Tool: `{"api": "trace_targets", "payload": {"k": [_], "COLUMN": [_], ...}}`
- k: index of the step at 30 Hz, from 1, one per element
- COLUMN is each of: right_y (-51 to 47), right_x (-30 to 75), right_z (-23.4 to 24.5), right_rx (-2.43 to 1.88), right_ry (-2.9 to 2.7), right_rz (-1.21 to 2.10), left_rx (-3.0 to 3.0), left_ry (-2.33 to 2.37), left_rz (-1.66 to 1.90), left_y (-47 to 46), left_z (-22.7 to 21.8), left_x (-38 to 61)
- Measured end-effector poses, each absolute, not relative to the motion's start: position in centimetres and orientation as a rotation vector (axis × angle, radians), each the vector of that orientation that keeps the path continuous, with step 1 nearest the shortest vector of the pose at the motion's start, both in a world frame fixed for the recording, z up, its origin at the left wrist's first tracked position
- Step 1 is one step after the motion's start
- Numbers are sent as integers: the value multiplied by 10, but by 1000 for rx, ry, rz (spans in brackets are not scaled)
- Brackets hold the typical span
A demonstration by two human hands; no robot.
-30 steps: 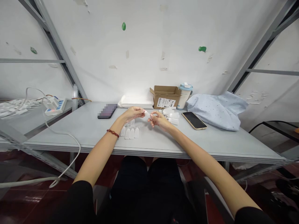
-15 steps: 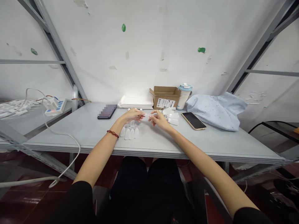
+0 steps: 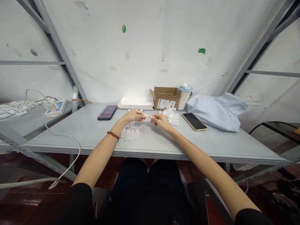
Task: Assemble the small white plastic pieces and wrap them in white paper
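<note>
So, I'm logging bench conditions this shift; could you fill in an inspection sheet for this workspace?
Surface: flat grey tabletop.
Job's things: small translucent piece between fingertips; flat whitish pieces lying near each hand.
Clutter: black phone with pixelated screen; gold-edged black phone; open brown cardboard box; white blue-lidded tumbler; pale-blue spotted cloth.
Hands: left hand and right hand both seem to pinch the small piece.
Cables: white cable looping down at left.
Surroundings: white wall with green scraps; grey metal frame.

Right fingers drawn together, clear piece levelled
</note>
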State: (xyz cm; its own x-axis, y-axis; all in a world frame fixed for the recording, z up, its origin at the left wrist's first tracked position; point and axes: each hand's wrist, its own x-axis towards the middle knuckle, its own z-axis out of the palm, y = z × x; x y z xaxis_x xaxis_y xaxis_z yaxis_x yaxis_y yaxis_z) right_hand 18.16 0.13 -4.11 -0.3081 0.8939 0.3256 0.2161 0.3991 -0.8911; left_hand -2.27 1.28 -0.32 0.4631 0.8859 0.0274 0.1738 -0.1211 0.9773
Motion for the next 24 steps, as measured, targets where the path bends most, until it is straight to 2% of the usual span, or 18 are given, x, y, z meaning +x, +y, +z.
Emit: {"api": "trace_targets", "payload": {"k": [8,18,21,24], "right_y": [2,2,1,1], "right_x": [181,179,179,179], "right_z": [-40,-39,-40,-41], "right_rx": [-970,-940,-974,-1009], "right_ry": [-1684,-1682,-1744,-1855], "right_rz": [1089,1081,973,693], "left_rx": [1596,1557,1537,1513], "left_ry": [937,957,1001,1048], "left_rz": [844,792,773,740], "left_y": [16,13,14,17], "left_z": [-6,-3,-4,-6], "left_x": [-23,-22,-21,-21]}}
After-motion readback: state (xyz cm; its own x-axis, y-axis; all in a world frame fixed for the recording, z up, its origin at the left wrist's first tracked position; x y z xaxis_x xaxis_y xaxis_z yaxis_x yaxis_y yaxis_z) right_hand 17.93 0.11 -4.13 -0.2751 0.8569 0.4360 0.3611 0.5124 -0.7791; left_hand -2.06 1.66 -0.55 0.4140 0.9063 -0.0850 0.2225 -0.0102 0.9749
